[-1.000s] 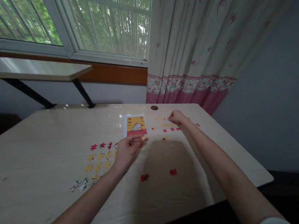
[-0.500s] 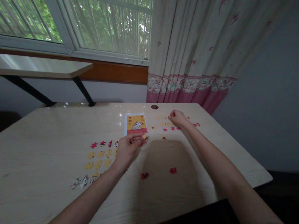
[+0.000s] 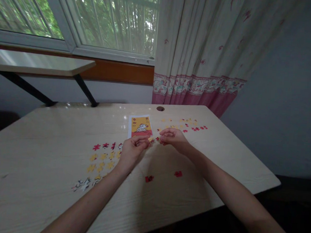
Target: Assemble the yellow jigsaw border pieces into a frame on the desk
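Note:
My left hand (image 3: pixel 135 147) pinches a yellow puzzle piece (image 3: pixel 150 139) just below the picture card (image 3: pixel 141 126). Close on its right, my right hand (image 3: pixel 174 137) is closed with a small red-marked puzzle piece (image 3: pixel 157 139) at its fingertips. The two pieces are near each other; whether they touch I cannot tell. The card shows a white cartoon animal on yellow and red. Nearer to me on the table lie two separate red pieces, one on the left (image 3: pixel 149 179) and one on the right (image 3: pixel 178 173).
Rows of red, yellow and white puzzle pieces (image 3: pixel 91 167) lie left of my left forearm, which covers some. More pieces (image 3: pixel 196 129) are spread beyond my right hand. A raised shelf (image 3: pixel 43 63) stands at the back left of the table (image 3: pixel 51 134); a curtain (image 3: pixel 195 62) hangs behind.
My right hand has come from the far right pieces toward me and leftward, up to my left hand. The left hand keeps its yellow piece in nearly the same place.

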### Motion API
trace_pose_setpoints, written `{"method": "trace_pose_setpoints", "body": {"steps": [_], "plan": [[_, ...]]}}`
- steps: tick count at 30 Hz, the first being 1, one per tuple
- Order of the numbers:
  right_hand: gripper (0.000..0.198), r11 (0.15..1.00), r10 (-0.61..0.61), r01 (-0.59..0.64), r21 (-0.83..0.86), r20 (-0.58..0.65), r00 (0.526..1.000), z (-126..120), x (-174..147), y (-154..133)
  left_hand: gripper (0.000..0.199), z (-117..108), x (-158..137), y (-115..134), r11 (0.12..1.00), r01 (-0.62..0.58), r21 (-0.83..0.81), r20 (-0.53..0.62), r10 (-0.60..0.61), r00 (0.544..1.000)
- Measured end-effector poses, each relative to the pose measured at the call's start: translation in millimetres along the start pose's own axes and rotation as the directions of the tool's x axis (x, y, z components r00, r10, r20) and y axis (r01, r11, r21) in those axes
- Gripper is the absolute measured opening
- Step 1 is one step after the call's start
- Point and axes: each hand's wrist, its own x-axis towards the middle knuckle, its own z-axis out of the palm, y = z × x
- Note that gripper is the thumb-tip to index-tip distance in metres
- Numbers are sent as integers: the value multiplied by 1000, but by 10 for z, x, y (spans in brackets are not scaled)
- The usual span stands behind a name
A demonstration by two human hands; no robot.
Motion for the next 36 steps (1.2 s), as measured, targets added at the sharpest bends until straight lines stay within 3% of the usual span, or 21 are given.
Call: {"method": "trace_pose_setpoints", "body": {"steps": [10, 36], "plan": [[44, 1000, 5, -6, -20, -48, 999, 52, 22, 119, 27, 8, -26, 39, 1000, -10, -5, 27, 10, 1000], [45, 1000, -16, 17, 3, -102, 995, 116, -18, 72, 25, -8, -26, 51, 1000, -3, 22, 64, 2, 998]]}}
